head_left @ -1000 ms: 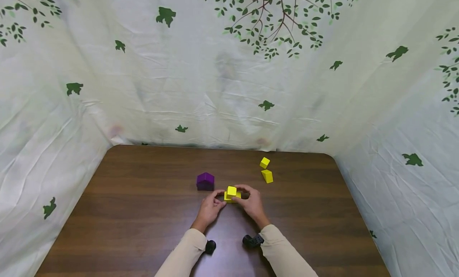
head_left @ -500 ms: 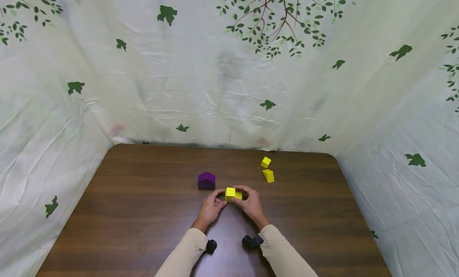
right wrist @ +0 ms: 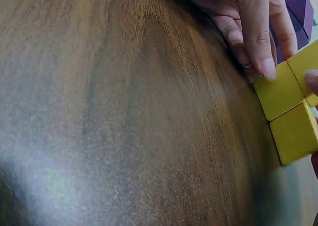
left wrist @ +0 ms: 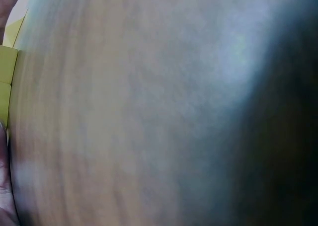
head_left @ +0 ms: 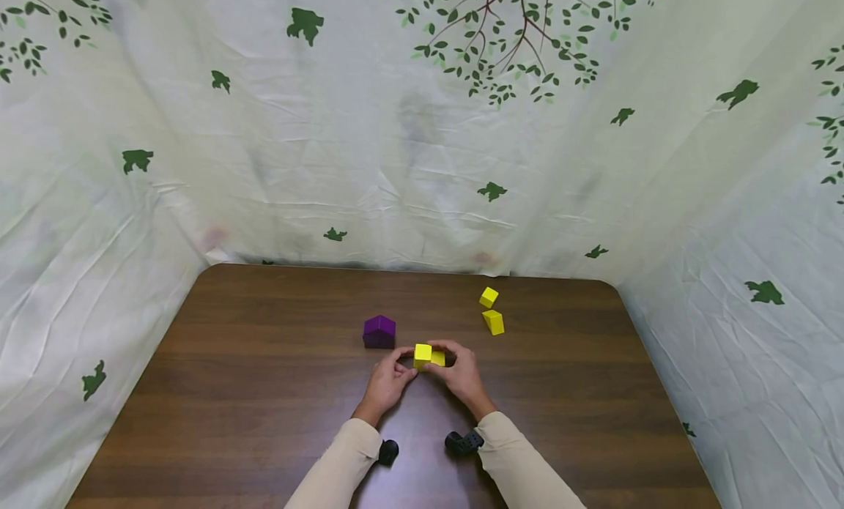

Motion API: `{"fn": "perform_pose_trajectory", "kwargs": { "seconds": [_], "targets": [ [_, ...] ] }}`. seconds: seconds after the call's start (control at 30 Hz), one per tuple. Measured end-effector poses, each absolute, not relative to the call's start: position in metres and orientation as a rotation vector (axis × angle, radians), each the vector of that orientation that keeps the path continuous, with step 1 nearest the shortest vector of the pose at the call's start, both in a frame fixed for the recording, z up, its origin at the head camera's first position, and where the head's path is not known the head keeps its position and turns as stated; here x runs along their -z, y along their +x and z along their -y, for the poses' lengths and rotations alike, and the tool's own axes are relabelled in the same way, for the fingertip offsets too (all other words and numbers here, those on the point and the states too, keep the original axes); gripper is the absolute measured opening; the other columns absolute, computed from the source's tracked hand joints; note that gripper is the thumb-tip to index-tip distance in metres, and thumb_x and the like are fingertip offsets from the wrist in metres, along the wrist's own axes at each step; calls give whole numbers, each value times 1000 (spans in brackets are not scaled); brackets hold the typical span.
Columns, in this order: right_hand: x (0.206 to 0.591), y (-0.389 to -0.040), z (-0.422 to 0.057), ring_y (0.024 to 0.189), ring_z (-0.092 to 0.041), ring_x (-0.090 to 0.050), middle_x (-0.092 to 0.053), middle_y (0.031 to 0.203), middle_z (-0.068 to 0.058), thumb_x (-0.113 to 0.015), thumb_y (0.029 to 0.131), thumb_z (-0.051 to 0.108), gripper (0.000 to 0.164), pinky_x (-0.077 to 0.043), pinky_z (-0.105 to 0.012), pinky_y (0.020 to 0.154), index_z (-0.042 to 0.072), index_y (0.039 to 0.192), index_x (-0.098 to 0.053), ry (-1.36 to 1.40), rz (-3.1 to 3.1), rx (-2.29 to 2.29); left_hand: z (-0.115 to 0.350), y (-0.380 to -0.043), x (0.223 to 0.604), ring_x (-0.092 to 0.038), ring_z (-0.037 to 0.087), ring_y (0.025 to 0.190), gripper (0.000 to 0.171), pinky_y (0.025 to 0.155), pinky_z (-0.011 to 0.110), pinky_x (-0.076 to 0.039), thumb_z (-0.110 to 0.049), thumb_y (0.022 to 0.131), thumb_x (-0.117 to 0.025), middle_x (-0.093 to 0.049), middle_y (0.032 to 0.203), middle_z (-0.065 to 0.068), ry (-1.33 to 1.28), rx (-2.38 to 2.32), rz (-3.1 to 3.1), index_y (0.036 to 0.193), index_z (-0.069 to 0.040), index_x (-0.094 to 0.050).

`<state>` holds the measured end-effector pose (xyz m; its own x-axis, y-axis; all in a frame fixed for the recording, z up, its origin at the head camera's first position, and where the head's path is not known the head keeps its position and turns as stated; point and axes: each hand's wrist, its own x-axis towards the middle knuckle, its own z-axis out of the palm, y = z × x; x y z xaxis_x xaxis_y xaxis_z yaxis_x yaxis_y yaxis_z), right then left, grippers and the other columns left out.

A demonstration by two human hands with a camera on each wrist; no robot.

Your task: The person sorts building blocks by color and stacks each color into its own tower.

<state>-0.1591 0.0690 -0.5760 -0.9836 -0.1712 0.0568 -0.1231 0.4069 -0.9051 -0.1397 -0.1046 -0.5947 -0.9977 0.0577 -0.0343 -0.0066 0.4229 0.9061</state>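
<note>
Two yellow cubes stand side by side on the table, and an upper yellow cube (head_left: 423, 353) is stacked on the left one. My left hand (head_left: 386, 383) holds the lower left cube (right wrist: 278, 91), its thumb on the near face and its index finger reaching round behind. My right hand (head_left: 464, 377) pinches the upper cube, with the thumb against its near face in the right wrist view. The lower right cube (right wrist: 295, 132) sits within the curve of my right hand. In the left wrist view only a sliver of the yellow cubes (left wrist: 7, 64) shows at the edge.
Just beyond my left hand is a purple house-shaped block (head_left: 379, 333). Farther back to the right lie a yellow wedge-like block (head_left: 493, 322) and a small yellow block (head_left: 489, 297). A leaf-printed white cloth (head_left: 409, 165) hangs behind the brown table (head_left: 264, 392).
The upper yellow cube has slid left, from the middle of the lower pair to over the left cube. Both hands stay around the blocks, nearly still.
</note>
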Motion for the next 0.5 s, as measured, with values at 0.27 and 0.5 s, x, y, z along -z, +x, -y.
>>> {"fn": "perform_pose_trajectory", "kwargs": {
  "seconds": [0.27, 0.5],
  "targets": [
    [575, -159, -69, 106, -28, -59, -66, 116, -8, -79, 79, 10, 39, -46, -47, 96, 10, 117, -68, -282, -2594, 1659, 105, -140, 595, -57, 11, 67, 39, 63, 25, -50, -4, 87, -70, -62, 79, 5, 56, -1656, -2613, 124, -7, -60],
    [578, -159, -70, 108, -29, -58, -65, 117, -10, -80, 78, 9, 43, -45, -48, 98, 8, 119, -66, -302, -2547, 1717, 104, -140, 595, -58, 11, 67, 39, 62, 24, -50, -3, 87, -70, -62, 78, 5, 42, -1662, -2599, 124, -7, -60]
  ]
}}
